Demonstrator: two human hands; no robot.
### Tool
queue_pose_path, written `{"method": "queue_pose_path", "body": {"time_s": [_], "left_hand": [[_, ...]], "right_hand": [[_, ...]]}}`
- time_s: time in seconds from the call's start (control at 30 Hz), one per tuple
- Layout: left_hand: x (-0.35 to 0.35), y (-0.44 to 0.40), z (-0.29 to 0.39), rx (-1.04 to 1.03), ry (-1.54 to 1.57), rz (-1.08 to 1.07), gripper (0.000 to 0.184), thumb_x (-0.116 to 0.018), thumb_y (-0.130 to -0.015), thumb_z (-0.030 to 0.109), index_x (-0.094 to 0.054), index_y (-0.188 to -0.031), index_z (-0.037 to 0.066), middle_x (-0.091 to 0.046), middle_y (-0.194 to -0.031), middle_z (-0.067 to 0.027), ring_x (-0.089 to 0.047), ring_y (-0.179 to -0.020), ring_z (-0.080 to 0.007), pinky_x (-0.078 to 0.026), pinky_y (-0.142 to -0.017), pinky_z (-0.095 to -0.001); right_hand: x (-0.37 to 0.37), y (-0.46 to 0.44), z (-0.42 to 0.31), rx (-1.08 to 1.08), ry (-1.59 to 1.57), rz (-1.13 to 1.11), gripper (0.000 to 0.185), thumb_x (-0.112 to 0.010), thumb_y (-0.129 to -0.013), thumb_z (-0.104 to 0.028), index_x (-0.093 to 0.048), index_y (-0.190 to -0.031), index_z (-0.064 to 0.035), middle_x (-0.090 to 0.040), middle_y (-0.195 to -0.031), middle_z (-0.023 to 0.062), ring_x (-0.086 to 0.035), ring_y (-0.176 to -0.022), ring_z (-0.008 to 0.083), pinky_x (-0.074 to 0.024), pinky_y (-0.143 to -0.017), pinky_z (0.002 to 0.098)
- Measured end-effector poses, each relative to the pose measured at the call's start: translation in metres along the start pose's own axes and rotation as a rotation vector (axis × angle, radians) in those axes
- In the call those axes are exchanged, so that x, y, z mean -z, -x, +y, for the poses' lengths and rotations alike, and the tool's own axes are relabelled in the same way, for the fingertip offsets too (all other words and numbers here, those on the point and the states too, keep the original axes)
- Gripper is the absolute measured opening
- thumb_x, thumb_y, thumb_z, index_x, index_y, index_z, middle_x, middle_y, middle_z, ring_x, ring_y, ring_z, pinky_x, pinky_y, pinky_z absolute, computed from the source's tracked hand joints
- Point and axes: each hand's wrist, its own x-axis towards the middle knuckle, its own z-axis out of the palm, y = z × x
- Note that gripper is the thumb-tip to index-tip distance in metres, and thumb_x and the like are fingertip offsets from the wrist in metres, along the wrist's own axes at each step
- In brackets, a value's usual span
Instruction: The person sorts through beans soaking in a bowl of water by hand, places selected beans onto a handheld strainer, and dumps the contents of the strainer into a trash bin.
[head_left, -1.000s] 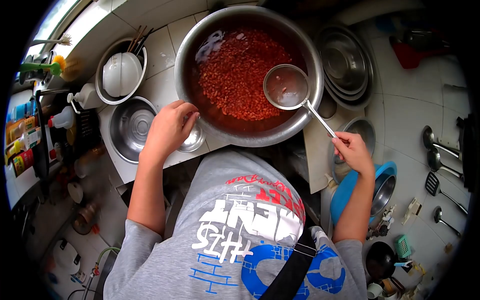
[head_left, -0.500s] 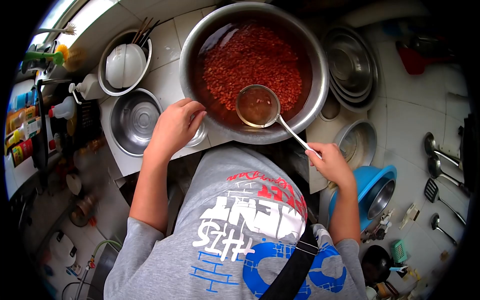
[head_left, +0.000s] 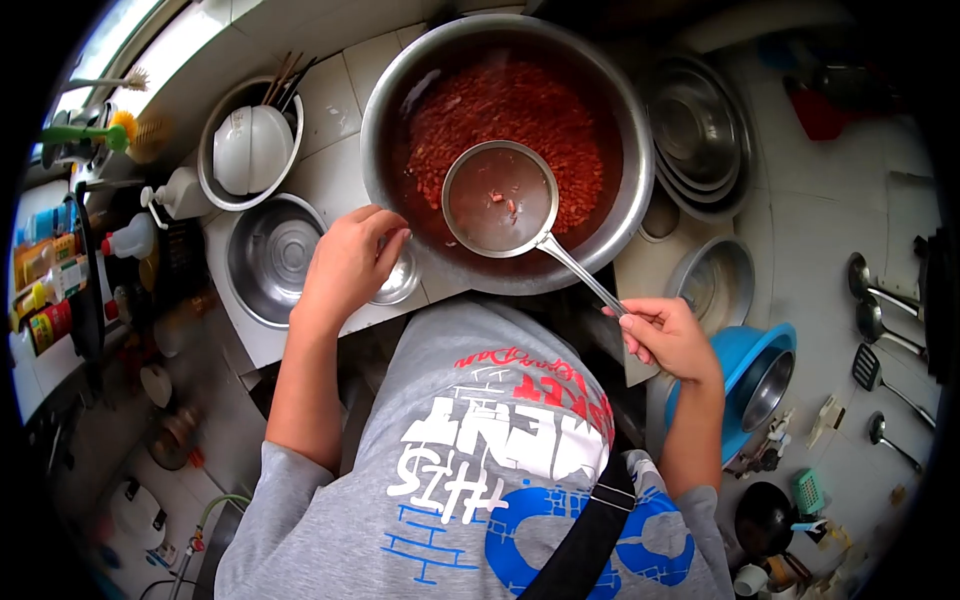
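A large metal basin (head_left: 640,180) holds reddish water with many red beans or peanuts (head_left: 500,105) beneath it; their exact kind is unclear. The fingers of my right hand (head_left: 668,335) are closed around the handle of a round fine-mesh strainer (head_left: 500,198). Its mesh head hangs over the near part of the basin, with a few small reddish bits lying in it. My left hand (head_left: 350,255) is just left of the basin rim, fingers loosely curled and thumb apart, with nothing visible in it. Beside its fingers is a small metal bowl (head_left: 402,280), partly covered.
Left stand a metal bowl (head_left: 245,262) and another bowl holding white bowls (head_left: 252,150) and chopsticks. Stacked metal basins (head_left: 695,130) are at right, above a metal pot (head_left: 715,285) and a blue basin (head_left: 735,385). Ladles (head_left: 875,325) hang on the tiled wall.
The strainer has risen from the water and shifted slightly left, and small bits now show in its mesh. My left hand has barely moved.
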Motion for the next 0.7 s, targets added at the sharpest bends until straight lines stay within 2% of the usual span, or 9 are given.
{"method": "queue_pose_path", "body": {"time_s": [0.2,0.33,0.43,0.53,0.57,0.6,0.67,0.7], "left_hand": [[-0.007,-0.016,0.002,-0.115,0.012,-0.080,0.011,-0.069,-0.091,0.013,-0.072,-0.093,0.003,-0.068,-0.087,-0.0153,-0.066,-0.078,-0.0374,-0.054,-0.070,-0.0446],[-0.022,-0.029,0.013,-0.236,-0.013,-0.106,0.012,-0.073,-0.088,0.013,-0.068,-0.086,0.003,-0.066,-0.083,-0.0141,-0.066,-0.073,-0.0356,-0.053,-0.066,-0.0441],[-0.028,-0.033,0.038,-0.309,-0.022,-0.211,0.015,-0.075,-0.086,0.014,-0.065,-0.082,0.003,-0.066,-0.081,-0.0132,-0.066,-0.071,-0.0345,-0.053,-0.063,-0.0431],[-0.053,-0.028,0.060,-0.428,-0.009,-0.266,0.019,-0.076,-0.084,0.014,-0.063,-0.079,0.002,-0.065,-0.079,-0.0131,-0.066,-0.069,-0.0340,-0.052,-0.062,-0.0428],[-0.066,-0.024,0.071,-0.489,0.025,-0.274,0.019,-0.076,-0.083,0.013,-0.062,-0.079,0.001,-0.065,-0.077,-0.0135,-0.065,-0.067,-0.0342,-0.052,-0.061,-0.0431],[-0.079,-0.018,0.082,-0.569,0.090,-0.287,0.019,-0.077,-0.085,0.009,-0.062,-0.079,-0.001,-0.059,-0.072,-0.0137,-0.059,-0.061,-0.0285,-0.048,-0.057,-0.0393],[-0.105,-0.003,0.107,-0.649,0.084,-0.376,0.018,-0.077,-0.085,0.009,-0.063,-0.081,-0.001,-0.060,-0.073,-0.0137,-0.060,-0.062,-0.0286,-0.048,-0.058,-0.0397],[-0.115,0.008,0.124,-0.649,0.053,-0.471,0.016,-0.076,-0.086,0.008,-0.063,-0.082,-0.002,-0.061,-0.076,-0.0150,-0.061,-0.065,-0.0324,-0.049,-0.061,-0.0409]], "right_hand": [[-0.023,0.017,0.023,-0.046,-0.131,0.113,0.027,-0.062,-0.102,-0.016,-0.069,-0.122,0.0004,-0.061,-0.069,-0.0009,-0.052,-0.054,0.0035,-0.0428,-0.050,0.0189],[-0.041,0.046,0.065,-0.061,-0.269,0.178,0.026,-0.060,-0.102,-0.014,-0.069,-0.122,0.0018,-0.061,-0.069,-0.0007,-0.053,-0.053,0.0042,-0.0433,-0.049,0.0195],[-0.057,0.080,0.098,-0.072,-0.372,0.268,0.026,-0.059,-0.101,-0.010,-0.068,-0.121,0.0045,-0.061,-0.068,0.0003,-0.053,-0.051,0.0055,-0.0430,-0.046,0.0203],[-0.075,0.125,0.153,-0.028,-0.620,0.313,0.027,-0.058,-0.100,-0.007,-0.067,-0.121,0.0064,-0.061,-0.068,0.0020,-0.052,-0.048,0.0063,-0.0418,-0.045,0.0209],[-0.083,0.141,0.174,-0.024,-0.692,0.338,0.027,-0.058,-0.099,-0.005,-0.067,-0.122,0.0078,-0.062,-0.068,0.0032,-0.051,-0.047,0.0066,-0.0384,-0.043,0.0208],[-0.091,0.157,0.196,-0.029,-0.731,0.357,0.028,-0.058,-0.099,-0.006,-0.066,-0.122,0.0079,-0.062,-0.068,0.0033,-0.050,-0.046,0.0064,-0.0371,-0.043,0.0206],[-0.115,0.190,0.244,-0.033,-0.820,0.405,0.028,-0.058,-0.100,-0.007,-0.066,-0.122,0.0081,-0.062,-0.069,0.0034,-0.049,-0.046,0.0060,-0.0346,-0.042,0.0203],[-0.128,0.207,0.265,-0.004,-0.888,0.407,0.029,-0.058,-0.100,-0.008,-0.066,-0.123,0.0083,-0.063,-0.071,0.0039,-0.047,-0.046,0.0052,-0.0318,-0.042,0.0196]]}}
